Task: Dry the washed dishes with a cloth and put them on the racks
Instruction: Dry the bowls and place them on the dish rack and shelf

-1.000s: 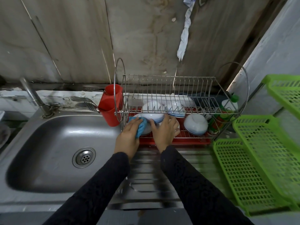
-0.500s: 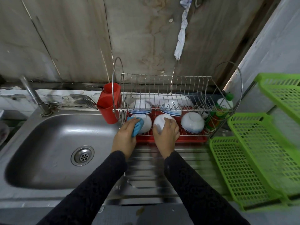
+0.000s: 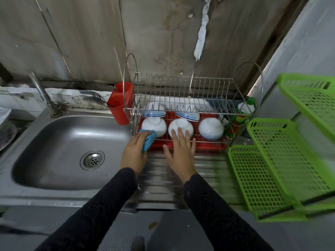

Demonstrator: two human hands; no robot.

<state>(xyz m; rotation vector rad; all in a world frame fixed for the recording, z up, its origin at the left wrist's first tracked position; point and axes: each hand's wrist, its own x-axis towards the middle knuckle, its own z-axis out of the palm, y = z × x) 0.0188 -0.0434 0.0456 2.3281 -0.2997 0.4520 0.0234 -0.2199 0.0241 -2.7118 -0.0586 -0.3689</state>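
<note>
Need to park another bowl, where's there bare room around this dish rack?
Bare: the wire rack's top tier, the green shelves right of it, and the drainboard between sink and shelves. Crowded: the lower tier, three upturned bowls filling its front row.

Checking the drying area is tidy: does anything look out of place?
A fork lies flat on the ledge behind the sink, beside the red cup rather than standing in it. The bowls sit neatly upside down.

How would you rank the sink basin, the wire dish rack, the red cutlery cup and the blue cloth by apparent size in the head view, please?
1-2. the sink basin and the wire dish rack: alike in spread, so unranked.
3. the red cutlery cup.
4. the blue cloth, partly hidden in the left hand.
</note>
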